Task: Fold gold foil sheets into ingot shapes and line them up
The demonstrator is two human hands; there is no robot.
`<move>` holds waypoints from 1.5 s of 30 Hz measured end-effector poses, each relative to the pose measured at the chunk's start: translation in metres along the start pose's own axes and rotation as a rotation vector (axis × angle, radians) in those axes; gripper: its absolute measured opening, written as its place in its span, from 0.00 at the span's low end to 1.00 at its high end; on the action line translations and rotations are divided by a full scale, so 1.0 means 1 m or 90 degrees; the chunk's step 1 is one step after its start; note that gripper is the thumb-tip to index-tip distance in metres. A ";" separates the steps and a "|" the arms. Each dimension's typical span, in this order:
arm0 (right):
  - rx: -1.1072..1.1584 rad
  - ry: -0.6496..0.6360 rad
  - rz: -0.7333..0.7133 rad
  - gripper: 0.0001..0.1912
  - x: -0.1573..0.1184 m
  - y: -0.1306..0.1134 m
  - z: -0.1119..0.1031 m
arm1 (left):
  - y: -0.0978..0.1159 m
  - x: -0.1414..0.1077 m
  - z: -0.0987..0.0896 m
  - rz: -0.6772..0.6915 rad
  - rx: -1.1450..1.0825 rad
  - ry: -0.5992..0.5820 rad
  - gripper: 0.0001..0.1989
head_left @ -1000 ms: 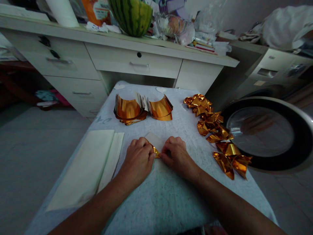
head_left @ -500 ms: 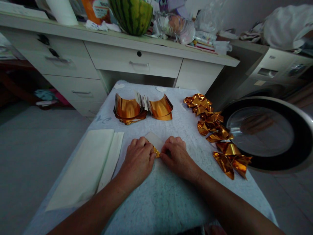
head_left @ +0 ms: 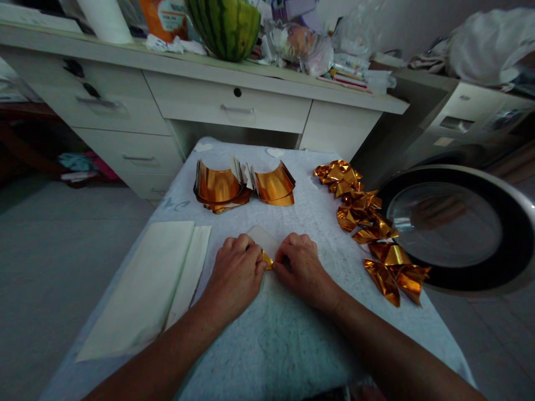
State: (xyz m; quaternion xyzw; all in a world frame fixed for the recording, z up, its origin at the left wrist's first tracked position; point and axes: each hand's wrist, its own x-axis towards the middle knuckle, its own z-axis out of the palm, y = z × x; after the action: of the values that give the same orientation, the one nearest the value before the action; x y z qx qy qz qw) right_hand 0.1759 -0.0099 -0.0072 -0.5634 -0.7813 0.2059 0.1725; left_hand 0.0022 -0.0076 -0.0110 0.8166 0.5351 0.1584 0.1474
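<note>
Close together at the middle of the cloth-covered table, both hands pinch one sheet of gold foil paper. Only its small gold fold and its pale backing behind the fingers show. My left hand is closed on the left side of the fold, my right hand on its right tip. Beyond the hands stand two curved stacks of gold foil sheets, a left stack and a right stack. Folded gold foil pieces lie in a row along the right side.
White folded paper sheets lie on the table's left. Behind stands a white drawer desk with a cut watermelon, plastic bags and a paper roll. At right, a washing machine's round door hangs open beside the table edge.
</note>
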 end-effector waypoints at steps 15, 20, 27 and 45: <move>-0.046 0.026 -0.022 0.09 -0.005 -0.005 0.002 | -0.001 0.001 -0.001 -0.023 -0.086 -0.023 0.08; -0.085 0.030 -0.036 0.09 -0.005 -0.006 0.004 | -0.005 0.002 -0.001 -0.021 -0.098 -0.042 0.10; -0.132 0.051 -0.029 0.12 -0.003 -0.008 0.009 | -0.005 0.004 -0.008 -0.035 -0.125 -0.104 0.10; -0.102 -0.003 -0.035 0.32 -0.006 0.011 -0.004 | -0.006 0.004 -0.011 -0.040 -0.117 -0.126 0.16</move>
State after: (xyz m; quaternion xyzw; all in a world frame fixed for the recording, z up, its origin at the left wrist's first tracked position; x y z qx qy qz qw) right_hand 0.1884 -0.0122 -0.0096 -0.5533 -0.8109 0.1389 0.1305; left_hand -0.0054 -0.0009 -0.0031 0.7942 0.5262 0.1211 0.2786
